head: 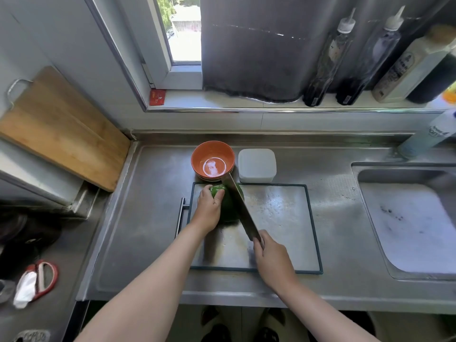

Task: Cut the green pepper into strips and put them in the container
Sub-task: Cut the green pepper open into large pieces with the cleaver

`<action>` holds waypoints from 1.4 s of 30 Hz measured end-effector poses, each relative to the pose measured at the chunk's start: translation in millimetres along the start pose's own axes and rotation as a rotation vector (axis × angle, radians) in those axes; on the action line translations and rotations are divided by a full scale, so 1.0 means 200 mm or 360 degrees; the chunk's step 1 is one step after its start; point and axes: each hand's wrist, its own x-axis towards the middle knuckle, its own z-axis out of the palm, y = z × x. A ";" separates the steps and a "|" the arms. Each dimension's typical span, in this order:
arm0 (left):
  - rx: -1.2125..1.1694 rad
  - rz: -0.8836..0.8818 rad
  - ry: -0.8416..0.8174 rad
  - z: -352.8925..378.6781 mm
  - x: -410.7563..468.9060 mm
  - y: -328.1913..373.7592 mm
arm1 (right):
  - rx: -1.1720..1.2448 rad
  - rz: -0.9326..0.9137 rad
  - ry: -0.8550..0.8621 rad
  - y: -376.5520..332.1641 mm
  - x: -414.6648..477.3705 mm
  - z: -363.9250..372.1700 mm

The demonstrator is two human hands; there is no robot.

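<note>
Two bare forearms come in from the bottom edge. Left hand (208, 211) is curled over the left side of the green pepper (228, 211), pinning it so it can't roll. Right hand (271, 257) is wrapped round the handle of the knife (240, 206), blade angled across the pepper's right side. Steel counter (148, 218) carries everything. Sink (407, 218) sits to the right, well apart. Wooden board (61, 127) leans against the wall at left. Steel cutting board (283, 218) with a dark rim lies mid-counter. The pepper sits at its far-left corner, probably to leave the rest free for strips. Blade tip reaches toward the orange bowl (197, 156). Can't tell whether the edge has bitten in yet. Bowl and white container (257, 165) stand side by side just past the board's far edge, container on the right, close enough for a short transfer. Pepper looks whole, no strips visible. My read: first cut, task barely started.
</note>
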 end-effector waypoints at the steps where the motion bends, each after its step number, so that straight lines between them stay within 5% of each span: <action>1: -0.0002 0.0004 0.0011 0.00 0.00 0.00 | -0.0019 0.0001 0.0014 0.00 0.02 0.00; 9: -0.0113 0.0028 -0.0013 -0.03 -0.05 -0.03 | -0.0136 -0.0042 -0.0072 -0.03 0.06 -0.08; 20: 0.0081 0.0249 -0.0212 -0.08 -0.18 -0.04 | -0.0075 -0.0092 0.0194 -0.27 0.24 -0.40; 27: 0.0008 0.0208 0.0039 0.03 -0.28 0.02 | -0.0170 -0.0020 0.0206 -0.16 0.29 -0.37; 35: 0.0020 0.0323 -0.0284 0.02 -0.26 0.03 | -0.0170 0.0018 0.0159 -0.07 0.28 -0.37; 42: -0.0025 0.0306 -0.0100 0.09 -0.28 0.06 | -0.0167 0.0078 0.0094 0.01 0.26 -0.35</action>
